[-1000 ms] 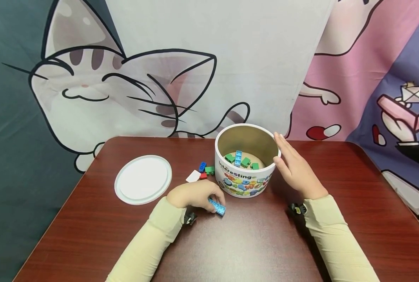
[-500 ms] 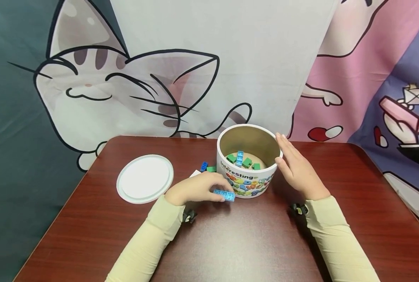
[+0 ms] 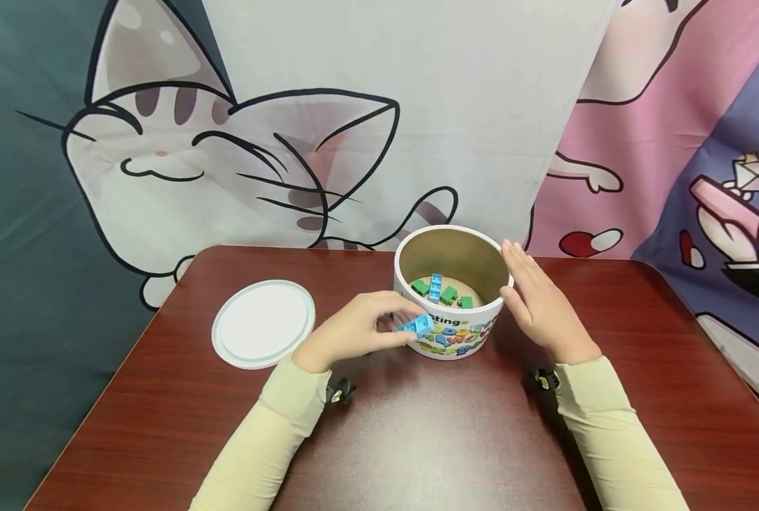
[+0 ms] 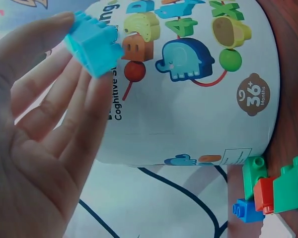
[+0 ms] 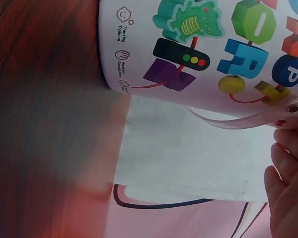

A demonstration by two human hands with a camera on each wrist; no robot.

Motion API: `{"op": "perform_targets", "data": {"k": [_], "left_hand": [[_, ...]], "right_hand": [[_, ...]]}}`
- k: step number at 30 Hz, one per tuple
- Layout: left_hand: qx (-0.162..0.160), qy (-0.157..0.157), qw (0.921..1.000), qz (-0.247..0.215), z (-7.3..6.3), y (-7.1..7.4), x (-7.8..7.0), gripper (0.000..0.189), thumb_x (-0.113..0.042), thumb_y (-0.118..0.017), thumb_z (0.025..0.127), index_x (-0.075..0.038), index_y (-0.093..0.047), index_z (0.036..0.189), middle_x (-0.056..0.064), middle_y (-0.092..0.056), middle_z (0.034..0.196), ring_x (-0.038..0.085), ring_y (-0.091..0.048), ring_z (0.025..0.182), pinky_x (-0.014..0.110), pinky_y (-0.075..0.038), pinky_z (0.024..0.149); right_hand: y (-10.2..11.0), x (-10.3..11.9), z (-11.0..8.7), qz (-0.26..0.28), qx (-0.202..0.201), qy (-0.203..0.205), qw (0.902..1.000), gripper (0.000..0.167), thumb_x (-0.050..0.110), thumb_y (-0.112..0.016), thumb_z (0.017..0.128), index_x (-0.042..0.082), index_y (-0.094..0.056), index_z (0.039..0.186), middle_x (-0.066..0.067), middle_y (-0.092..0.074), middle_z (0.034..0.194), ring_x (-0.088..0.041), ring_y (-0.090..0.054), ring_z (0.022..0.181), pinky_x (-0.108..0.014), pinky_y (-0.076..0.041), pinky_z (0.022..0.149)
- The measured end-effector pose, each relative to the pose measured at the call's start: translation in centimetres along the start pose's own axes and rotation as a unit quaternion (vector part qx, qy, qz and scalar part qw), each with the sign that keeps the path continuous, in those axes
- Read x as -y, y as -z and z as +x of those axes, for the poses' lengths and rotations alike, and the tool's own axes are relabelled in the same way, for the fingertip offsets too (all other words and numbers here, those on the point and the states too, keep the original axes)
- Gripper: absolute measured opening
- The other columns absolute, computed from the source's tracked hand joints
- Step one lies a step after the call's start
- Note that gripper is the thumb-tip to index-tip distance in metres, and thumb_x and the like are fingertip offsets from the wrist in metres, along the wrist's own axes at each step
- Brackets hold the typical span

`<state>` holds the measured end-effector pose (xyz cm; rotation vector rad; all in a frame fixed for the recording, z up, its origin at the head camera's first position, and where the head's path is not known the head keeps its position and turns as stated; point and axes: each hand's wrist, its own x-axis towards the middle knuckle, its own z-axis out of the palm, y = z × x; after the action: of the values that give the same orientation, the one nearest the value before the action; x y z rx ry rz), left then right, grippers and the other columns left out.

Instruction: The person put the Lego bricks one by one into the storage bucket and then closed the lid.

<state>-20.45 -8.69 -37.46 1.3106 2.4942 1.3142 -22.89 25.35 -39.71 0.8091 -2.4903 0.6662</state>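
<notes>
My left hand (image 3: 360, 328) pinches a light blue toy brick (image 3: 417, 326) between thumb and fingers, lifted off the table in front of the bucket's left side. The left wrist view shows this brick (image 4: 93, 43) at the fingertips, beside the printed wall. A round white bucket (image 3: 456, 333) stands with its top uncovered. Inside it lie a blue brick (image 3: 435, 287) and several green bricks (image 3: 448, 295). My right hand (image 3: 545, 309) rests against the bucket's right rim with its fingers straight. In the right wrist view only part of that hand (image 5: 290, 183) shows, near the bucket's handle (image 5: 233, 121).
A white round lid (image 3: 263, 324) lies on the brown table (image 3: 162, 426) to the left. Beside the bucket, hidden from the head view by my left hand, are green bricks (image 4: 292, 184), a red brick (image 4: 264, 194), a dark blue brick (image 4: 247, 210) and a white piece (image 4: 277, 228).
My left hand has picked the light blue brick up from the table and carried it up and forward toward the bucket. My right hand has stayed at the rim.
</notes>
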Motion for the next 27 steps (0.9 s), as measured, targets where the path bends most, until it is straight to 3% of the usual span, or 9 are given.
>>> {"op": "perform_targets", "data": {"k": [6, 11, 18, 23, 27], "left_hand": [[-0.059, 0.008, 0.9973, -0.044, 0.1, 0.0, -0.3, 0.032, -0.012, -0.080, 0.089, -0.011, -0.071, 0.120, -0.003, -0.069, 0.106, 0.011, -0.066, 0.095, 0.026, -0.058, 0.077], [-0.119, 0.024, 0.9898, -0.074, 0.2, 0.0, -0.4, 0.032, -0.010, -0.080, 0.088, -0.009, -0.071, 0.119, -0.001, -0.070, 0.106, 0.015, -0.067, 0.096, 0.031, -0.059, 0.080], [-0.178, 0.087, 0.9705, -0.138, 0.3, -0.1, -0.6, 0.033, -0.014, -0.078, 0.091, -0.011, -0.070, 0.123, 0.003, -0.072, 0.111, 0.017, -0.068, 0.101, 0.032, -0.058, 0.086], [-0.210, 0.095, 0.9578, -0.171, 0.5, -0.2, -0.8, 0.034, -0.012, -0.076, 0.092, -0.008, -0.069, 0.125, 0.007, -0.072, 0.113, 0.018, -0.069, 0.104, 0.032, -0.057, 0.088], [-0.240, 0.099, 0.9397, -0.223, 0.9, -0.2, -1.1, 0.033, -0.009, -0.074, 0.093, -0.003, -0.068, 0.125, 0.013, -0.072, 0.111, 0.019, -0.070, 0.101, 0.034, -0.059, 0.086]], "right_hand": [[0.1, 0.0, -0.1, 0.003, 0.000, -0.009, 1.0000, 0.064, 0.032, -0.053, 0.104, 0.000, -0.033, 0.156, -0.018, -0.033, 0.161, -0.036, -0.027, 0.150, -0.030, -0.012, 0.124], [0.1, 0.1, -0.2, 0.007, 0.003, -0.017, 0.9998, 0.065, 0.039, -0.049, 0.106, 0.000, -0.033, 0.156, -0.017, -0.032, 0.162, -0.036, -0.027, 0.150, -0.031, -0.013, 0.124], [0.0, 0.2, -0.2, 0.014, 0.006, -0.023, 0.9996, 0.064, 0.033, -0.052, 0.105, 0.002, -0.032, 0.157, -0.017, -0.032, 0.162, -0.036, -0.026, 0.151, -0.032, -0.014, 0.124], [-0.1, 0.1, -0.2, 0.015, 0.001, -0.016, 0.9998, 0.063, 0.033, -0.050, 0.106, 0.002, -0.032, 0.157, -0.017, -0.033, 0.162, -0.038, -0.027, 0.150, -0.030, -0.014, 0.124], [-0.1, 0.1, -0.2, 0.017, 0.001, -0.016, 0.9997, 0.062, 0.029, -0.052, 0.105, 0.002, -0.032, 0.157, -0.017, -0.032, 0.162, -0.039, -0.028, 0.149, -0.028, -0.013, 0.124]]}}
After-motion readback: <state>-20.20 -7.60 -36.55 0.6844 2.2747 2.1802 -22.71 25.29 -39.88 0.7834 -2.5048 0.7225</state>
